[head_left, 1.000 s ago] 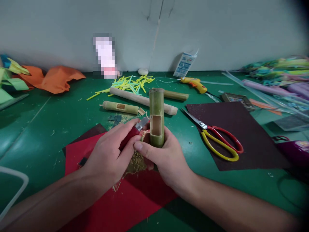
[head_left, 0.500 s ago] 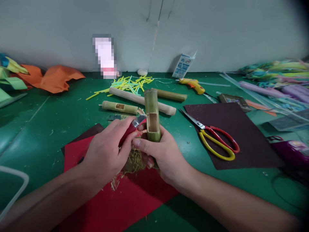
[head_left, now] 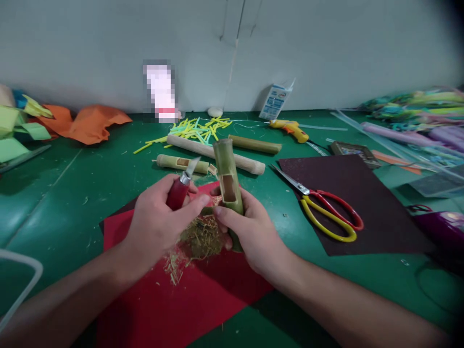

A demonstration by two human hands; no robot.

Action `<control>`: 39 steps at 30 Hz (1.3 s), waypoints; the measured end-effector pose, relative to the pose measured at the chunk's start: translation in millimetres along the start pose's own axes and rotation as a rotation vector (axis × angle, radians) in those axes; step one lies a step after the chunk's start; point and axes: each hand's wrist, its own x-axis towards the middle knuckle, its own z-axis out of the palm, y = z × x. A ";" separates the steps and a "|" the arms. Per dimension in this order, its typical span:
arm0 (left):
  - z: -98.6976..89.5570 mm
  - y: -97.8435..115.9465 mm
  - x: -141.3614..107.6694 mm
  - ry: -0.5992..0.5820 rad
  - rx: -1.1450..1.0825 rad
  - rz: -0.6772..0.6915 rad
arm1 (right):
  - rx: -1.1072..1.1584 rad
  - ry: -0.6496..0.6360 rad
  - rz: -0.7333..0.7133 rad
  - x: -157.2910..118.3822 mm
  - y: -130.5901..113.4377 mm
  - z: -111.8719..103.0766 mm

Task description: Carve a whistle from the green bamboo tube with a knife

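Left fingers: curled shut around the red handle of the knife in the left hand, thumb stretched towards the right thumb.
Right fingers: closed about the lower part of the bamboo tube in the right hand; its notch faces the viewer, just above the thumb.
Blade: swung up from the tube's edge, where it lay half a second ago; now apart from it, above the left fingers.
Tube: leaning further left at its top than before.
Meaning: no cut appears under way at this instant.
Shavings: heaped below and between both hands, over the red sheet.
Notched bamboo piece: beyond the left fingers, lying down.
Scissors: right of the right fingers, well apart, partly on a dark sheet.
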 end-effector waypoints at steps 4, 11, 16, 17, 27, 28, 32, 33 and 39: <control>-3.0 7.4 0.6 0.039 -0.132 -0.070 | -0.300 -0.014 -0.142 -0.7 5.0 -2.2; -2.3 6.2 -7.5 0.094 -0.082 -0.002 | -0.291 -0.048 -0.166 -1.1 3.9 -0.2; -2.1 3.7 -4.4 0.034 -0.047 -0.034 | -0.008 -0.102 0.039 -2.5 -3.8 1.7; -2.1 3.5 -3.1 -0.003 -0.048 -0.048 | 0.051 -0.138 0.072 -2.7 -4.4 1.6; -0.4 2.2 6.1 -0.231 -0.368 -0.304 | 0.317 -0.245 0.219 -4.5 -6.0 1.6; 0.3 1.1 6.0 -0.248 -0.425 -0.324 | 0.326 -0.248 0.219 -4.8 -6.4 2.3; 1.7 -3.6 5.6 -0.304 -0.579 -0.353 | 0.345 -0.239 0.201 -5.9 -6.9 5.3; 1.5 -4.6 6.1 -0.311 -0.599 -0.350 | 0.348 -0.231 0.197 -6.6 -6.5 6.3; 1.5 -6.2 9.2 -0.382 -0.660 -0.354 | 0.345 -0.212 0.178 -12.3 -0.5 13.2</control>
